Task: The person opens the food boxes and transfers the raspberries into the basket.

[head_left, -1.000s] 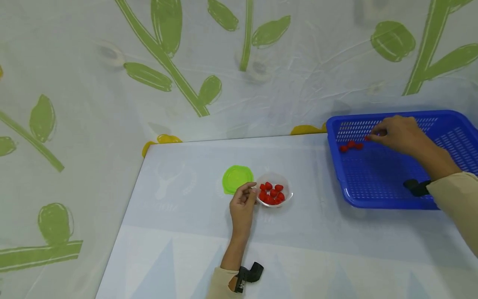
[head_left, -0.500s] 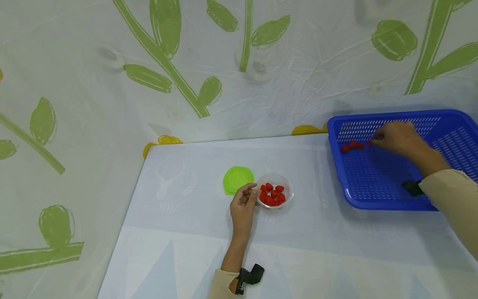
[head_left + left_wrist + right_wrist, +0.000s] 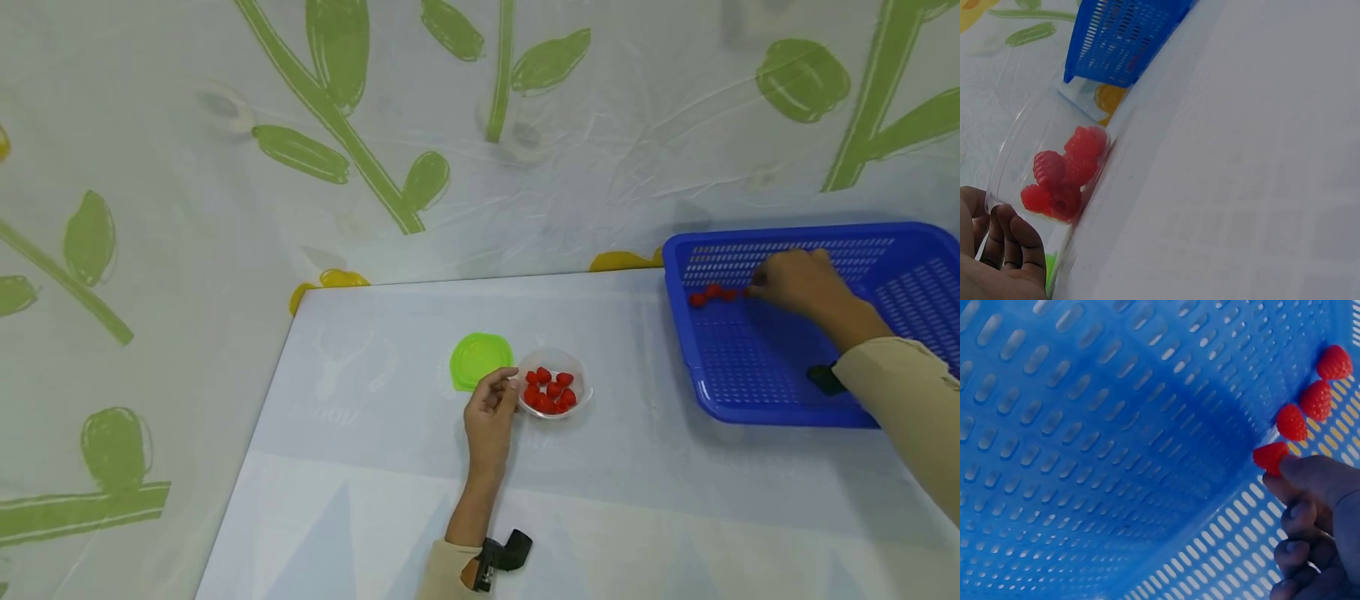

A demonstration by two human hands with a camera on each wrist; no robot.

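Note:
My right hand (image 3: 798,283) is inside the blue plastic basket (image 3: 738,358), low at its far left part. Between thumb and index finger it pinches a red raspberry (image 3: 1269,457), clearest in the right wrist view. Beside that one, 3 more raspberries (image 3: 1316,400) lie in a row along the basket's side. On the table, a clear plastic tub (image 3: 573,364) contains several raspberries (image 3: 1063,172). My left hand (image 3: 491,417) pinches the tub's rim at its left side; the tub stands upright.
A bright green lid (image 3: 478,357) lies flat on the white table (image 3: 375,467), just behind the left hand. A leaf-patterned wall covering (image 3: 225,208) rises along the table's back and left edges. The basket's raised rim surrounds the right hand.
My right hand has lowered slightly in the basket, bringing its raspberry close to the row. The left hand keeps its place at the tub.

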